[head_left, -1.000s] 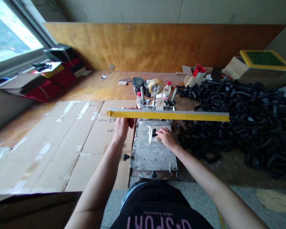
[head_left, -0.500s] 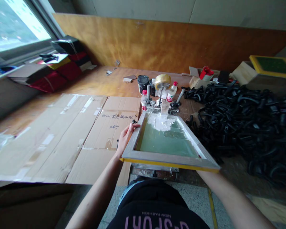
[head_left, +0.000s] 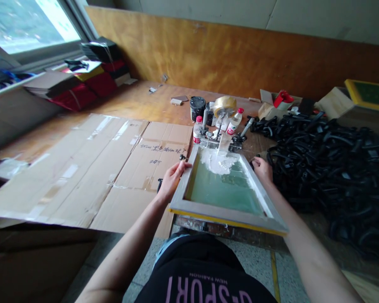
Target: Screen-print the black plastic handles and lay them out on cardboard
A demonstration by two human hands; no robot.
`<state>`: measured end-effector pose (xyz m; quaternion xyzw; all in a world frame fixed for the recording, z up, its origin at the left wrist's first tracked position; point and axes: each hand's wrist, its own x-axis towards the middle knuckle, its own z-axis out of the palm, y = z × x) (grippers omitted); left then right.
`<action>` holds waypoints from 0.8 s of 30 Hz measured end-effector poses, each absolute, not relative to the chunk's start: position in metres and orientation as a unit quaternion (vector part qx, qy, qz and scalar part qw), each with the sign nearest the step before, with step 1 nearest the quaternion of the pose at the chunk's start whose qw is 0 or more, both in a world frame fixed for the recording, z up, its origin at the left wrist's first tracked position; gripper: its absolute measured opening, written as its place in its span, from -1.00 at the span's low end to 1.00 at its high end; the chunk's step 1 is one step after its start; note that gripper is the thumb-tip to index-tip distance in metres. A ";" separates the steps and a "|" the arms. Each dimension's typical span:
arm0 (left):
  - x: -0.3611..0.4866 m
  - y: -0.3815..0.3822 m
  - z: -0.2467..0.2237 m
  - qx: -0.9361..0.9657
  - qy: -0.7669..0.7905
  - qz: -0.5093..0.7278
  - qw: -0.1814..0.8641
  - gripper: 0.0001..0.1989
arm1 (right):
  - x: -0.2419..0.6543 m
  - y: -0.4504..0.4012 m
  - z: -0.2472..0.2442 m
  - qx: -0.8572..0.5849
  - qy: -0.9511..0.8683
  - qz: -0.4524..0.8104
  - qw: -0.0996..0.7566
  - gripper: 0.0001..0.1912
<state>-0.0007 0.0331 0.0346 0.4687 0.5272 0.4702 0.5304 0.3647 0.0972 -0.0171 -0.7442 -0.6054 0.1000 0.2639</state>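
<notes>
A wooden-framed printing screen [head_left: 205, 207] with green mesh is tilted up in front of me, its near edge raised. Thick white ink [head_left: 219, 163] lies at the far end of the mesh, under a squeegee blade [head_left: 223, 145]. My left hand [head_left: 172, 180] is closed on the frame's left side. A small black part [head_left: 182, 157] shows by its fingertips; whether it is held I cannot tell. My right hand [head_left: 263, 170] is just outside the frame's right side, fingers curled around a black plastic part [head_left: 252, 163], mostly hidden.
A large heap of curved black parts [head_left: 328, 160] covers the right of the table. Flattened cardboard [head_left: 123, 168] lies at left. Behind the screen stand clamps, two red-capped bottles [head_left: 235, 122], a black tub [head_left: 197, 108] and a tape roll [head_left: 225, 105].
My right hand has come out from beneath the screen to its right side. My left hand keeps its hold on the frame. The camera view has shifted slightly.
</notes>
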 end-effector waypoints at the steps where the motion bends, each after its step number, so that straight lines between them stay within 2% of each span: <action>1: -0.003 0.028 0.023 0.459 0.539 0.449 0.545 -0.49 | 0.361 0.103 -0.013 -0.733 -0.614 0.085 0.281 -0.63; 4: -0.004 0.016 -0.015 0.423 0.568 0.404 0.578 -0.39 | 0.331 0.122 0.001 -0.638 -0.702 0.009 0.318 -0.43; 6: -0.004 0.015 -0.040 0.423 0.586 0.396 0.566 -0.26 | 0.301 0.135 0.004 -0.577 -0.765 -0.017 0.287 -0.37; 7: -0.003 0.015 -0.051 0.431 0.595 0.394 0.552 -0.24 | 0.287 0.140 0.004 -0.566 -0.784 -0.012 0.256 -0.41; 11: -0.004 0.018 -0.078 0.464 0.601 0.379 0.529 -0.26 | 0.254 0.140 -0.011 -0.574 -0.808 0.028 0.129 -0.78; 15: -0.008 0.018 -0.084 0.468 0.594 0.367 0.541 -0.26 | 0.255 0.105 -0.020 -0.490 -0.865 0.027 0.102 -0.95; 20: -0.007 0.017 -0.080 0.456 0.597 0.370 0.547 -0.26 | 0.268 0.081 -0.005 -0.326 -0.938 0.088 0.080 -0.91; 24: -0.004 0.017 -0.074 0.437 0.601 0.386 0.547 -0.24 | 0.266 0.083 -0.006 -0.391 -0.906 0.081 0.141 -0.89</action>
